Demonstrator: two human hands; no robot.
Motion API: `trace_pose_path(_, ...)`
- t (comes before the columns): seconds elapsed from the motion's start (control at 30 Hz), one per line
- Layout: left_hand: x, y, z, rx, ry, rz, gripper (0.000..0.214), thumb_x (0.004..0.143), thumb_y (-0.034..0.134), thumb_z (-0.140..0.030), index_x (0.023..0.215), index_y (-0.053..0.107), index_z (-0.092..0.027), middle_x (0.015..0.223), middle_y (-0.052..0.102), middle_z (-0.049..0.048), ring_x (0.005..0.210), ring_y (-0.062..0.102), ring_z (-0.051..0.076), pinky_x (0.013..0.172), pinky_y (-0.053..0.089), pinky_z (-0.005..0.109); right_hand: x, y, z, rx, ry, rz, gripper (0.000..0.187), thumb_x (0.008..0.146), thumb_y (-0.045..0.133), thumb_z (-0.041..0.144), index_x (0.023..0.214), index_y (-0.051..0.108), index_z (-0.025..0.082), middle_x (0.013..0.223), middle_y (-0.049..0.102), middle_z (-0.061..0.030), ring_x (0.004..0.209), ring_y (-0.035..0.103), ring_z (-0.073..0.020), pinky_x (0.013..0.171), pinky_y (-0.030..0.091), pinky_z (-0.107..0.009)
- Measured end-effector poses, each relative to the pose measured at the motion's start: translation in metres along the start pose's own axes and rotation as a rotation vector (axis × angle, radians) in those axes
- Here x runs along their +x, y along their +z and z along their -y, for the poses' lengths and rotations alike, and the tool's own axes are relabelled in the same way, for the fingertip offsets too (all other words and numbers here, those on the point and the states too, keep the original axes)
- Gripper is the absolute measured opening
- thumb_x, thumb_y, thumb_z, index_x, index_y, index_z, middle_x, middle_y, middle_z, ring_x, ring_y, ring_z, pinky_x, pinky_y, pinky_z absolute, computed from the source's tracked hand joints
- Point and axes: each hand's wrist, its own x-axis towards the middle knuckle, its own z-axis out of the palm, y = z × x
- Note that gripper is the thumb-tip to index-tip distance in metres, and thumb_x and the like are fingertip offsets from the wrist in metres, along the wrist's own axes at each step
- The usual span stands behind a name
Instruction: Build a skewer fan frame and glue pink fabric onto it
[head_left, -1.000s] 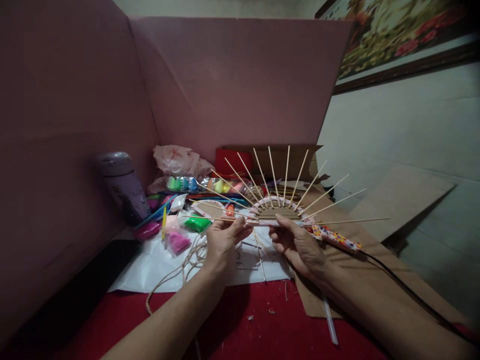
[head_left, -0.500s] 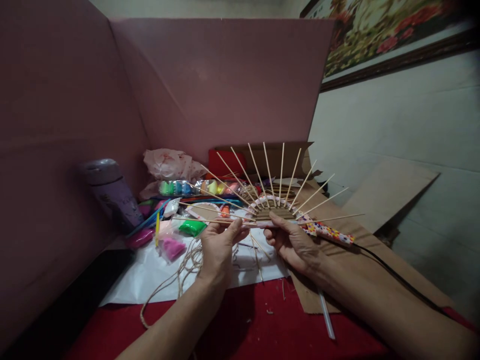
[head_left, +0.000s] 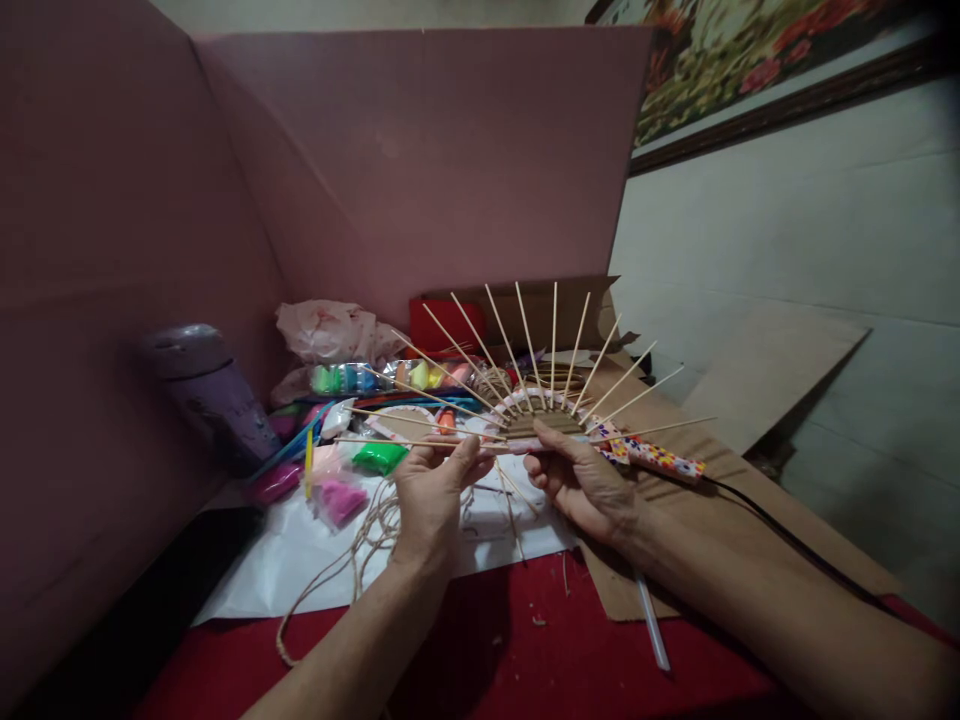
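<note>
A half-round cardboard piece [head_left: 544,424] with several thin wooden skewers [head_left: 553,330] fanning out from it is held up in front of me. My left hand [head_left: 433,488] pinches its left end, fingers closed on a skewer. My right hand [head_left: 581,480] grips its flat lower edge from below, thumb on top. Jute twine [head_left: 352,555] trails from under my left hand over the white paper [head_left: 300,545].
A dotted glue gun [head_left: 660,460] with a black cord lies right of the piece on brown cardboard [head_left: 720,490]. Coloured clay bags [head_left: 379,457], a purple bottle [head_left: 210,395], a pink plastic bag and a clear glue stick [head_left: 651,632] surround the hands. Pink boards stand behind and left.
The view has drifted so that everything sits slightly further left and higher. Both hands keep the same grip on the skewer piece.
</note>
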Motion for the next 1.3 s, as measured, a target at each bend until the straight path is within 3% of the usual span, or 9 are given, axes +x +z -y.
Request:
trace_pose_path(0.8, 0.0001, 0.001, -0.0011, 0.022, 0.0, -0.004, 0.019, 0.057, 0.071, -0.022, 0.064, 0.057, -0.01, 0.06, 0.062, 0.0012, 0.059, 0.062, 0.015, 0.065, 0.052, 0.033, -0.0024, 0.0027, 0.0026, 0.046, 0.015, 0.005, 0.015, 0.065, 0.067, 0.023, 0.065, 0.055, 0.014, 0.056, 0.057, 0.0029, 0.046, 0.049, -0.0045, 0.041, 0.038, -0.015)
trace_pose_path(1.1, -0.0002, 0.0024, -0.0012, 0.014, -0.001, -0.014, 0.019, 0.057, 0.071, -0.021, 0.063, 0.057, -0.01, 0.06, 0.061, 0.0015, 0.057, 0.062, 0.014, 0.063, 0.053, 0.032, -0.003, 0.0026, 0.0027, 0.039, 0.01, 0.022, 0.011, 0.069, 0.064, 0.022, 0.066, 0.057, 0.013, 0.058, 0.058, 0.0018, 0.046, 0.049, -0.005, 0.041, 0.037, -0.016)
trace_pose_path(1.3, 0.0004, 0.0018, -0.0004, 0.013, -0.017, -0.02, 0.019, 0.057, 0.071, -0.021, 0.064, 0.057, -0.01, 0.058, 0.061, 0.001, 0.057, 0.062, 0.014, 0.064, 0.053, 0.031, -0.0046, 0.0061, 0.0045, 0.015, 0.029, -0.037, 0.012, 0.066, 0.065, 0.022, 0.068, 0.058, 0.014, 0.058, 0.06, 0.0013, 0.045, 0.05, -0.006, 0.039, 0.035, -0.016)
